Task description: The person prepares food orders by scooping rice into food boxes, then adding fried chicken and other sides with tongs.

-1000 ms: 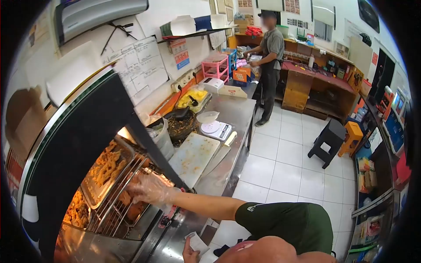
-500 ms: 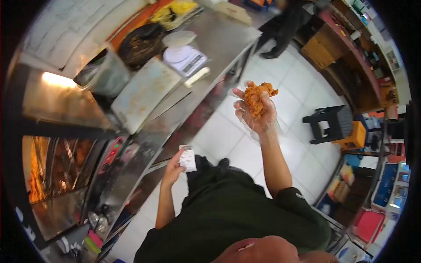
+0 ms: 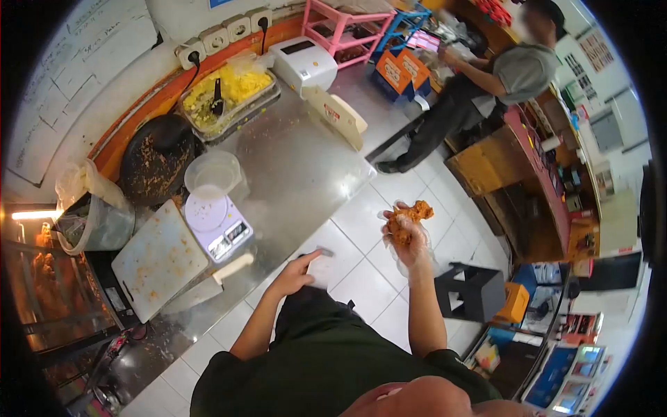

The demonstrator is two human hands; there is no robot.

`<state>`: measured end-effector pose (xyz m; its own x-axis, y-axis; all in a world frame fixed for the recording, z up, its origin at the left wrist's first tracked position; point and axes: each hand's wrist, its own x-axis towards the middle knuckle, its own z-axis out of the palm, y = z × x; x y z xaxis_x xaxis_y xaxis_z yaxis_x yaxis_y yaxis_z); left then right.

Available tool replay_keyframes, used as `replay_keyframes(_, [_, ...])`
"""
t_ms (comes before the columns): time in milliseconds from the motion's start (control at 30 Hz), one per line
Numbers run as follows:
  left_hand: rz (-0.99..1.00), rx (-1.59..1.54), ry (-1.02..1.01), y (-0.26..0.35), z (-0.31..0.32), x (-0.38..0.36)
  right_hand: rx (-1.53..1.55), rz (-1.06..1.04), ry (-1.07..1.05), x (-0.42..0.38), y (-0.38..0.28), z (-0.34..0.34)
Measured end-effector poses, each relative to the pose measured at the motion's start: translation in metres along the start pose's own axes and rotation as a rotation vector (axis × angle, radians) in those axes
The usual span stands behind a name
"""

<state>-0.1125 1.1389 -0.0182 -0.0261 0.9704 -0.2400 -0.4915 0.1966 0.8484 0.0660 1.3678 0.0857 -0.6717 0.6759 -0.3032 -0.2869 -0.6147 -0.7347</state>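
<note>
Fried chicken is in my right hand, which wears a clear plastic glove, its fingers wrapped round the piece above the tiled floor. My left hand is bare and pinches a white paper slip, seen blurred, beside the counter's edge. On the steel counter left of my hands are a digital scale with a clear plastic bowl by it, a stained cutting board and a cleaver with a pale handle.
A tray of yellow food, a black pan and a plastic bucket line the counter's back. Another person stands at the far end. A black stool stands on the floor at right. A lit glass cabinet is at left.
The view has shifted, showing more of the counter and the other person. My right hand, still around the chicken, appears lower; my left hand with the slip is closer to it.
</note>
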Motion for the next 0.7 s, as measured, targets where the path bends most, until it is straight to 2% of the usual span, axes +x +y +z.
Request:
replay_keyframes(100, [0.034, -0.019, 0.005, 0.038, 0.002, 0.059, -0.338, -0.021, 0.145, 0.058, -0.040, -0.022])
replay_keyframes(200, [0.048, -0.021, 0.032, 0.072, -0.002, 0.088, -0.495, -0.033, 0.136, 0.139, -0.073, -0.018])
replay_keyframes(267, [0.094, 0.153, 0.199, 0.089, -0.005, 0.098, -0.664, -0.113, -0.002, 0.224, -0.070, -0.038])
replay_keyframes(300, [0.100, 0.128, 0.266, 0.092, -0.008, 0.099, -0.975, -0.136, -0.042, 0.276, -0.064, -0.051])
replay_keyframes(333, [0.097, 0.117, 0.312, 0.095, -0.005, 0.101, -1.046, -0.290, -0.160, 0.312, -0.062, -0.039])
replay_keyframes(367, [0.139, 0.032, 0.440, 0.097, 0.002, 0.101, -1.196, -0.322, -0.350, 0.345, -0.064, -0.029])
replay_keyframes(400, [0.187, -0.051, 0.570, 0.097, 0.012, 0.102, -1.186, -0.293, -0.400, 0.382, -0.059, -0.024])
replay_keyframes(433, [0.166, 0.010, 0.740, 0.095, 0.023, 0.105, -1.435, -0.293, -0.499, 0.423, -0.050, -0.018])
replay_keyframes(467, [0.162, 0.002, 0.795, 0.091, 0.040, 0.110, -1.674, -0.300, -0.598, 0.442, -0.043, -0.005])
replay_keyframes(500, [0.205, -0.048, 0.941, 0.086, 0.056, 0.115, -1.650, -0.293, -0.650, 0.454, -0.036, 0.005])
replay_keyframes(533, [0.262, -0.098, 1.083, 0.083, 0.068, 0.126, -1.811, -0.248, -0.716, 0.459, -0.042, 0.030])
replay_keyframes(567, [0.307, -0.126, 1.127, 0.080, 0.084, 0.136, -1.982, -0.201, -0.784, 0.462, -0.045, 0.043])
replay_keyframes(700, [0.372, -0.191, 1.307, 0.070, 0.133, 0.177, -1.942, -0.332, -1.049, 0.494, -0.035, 0.030])
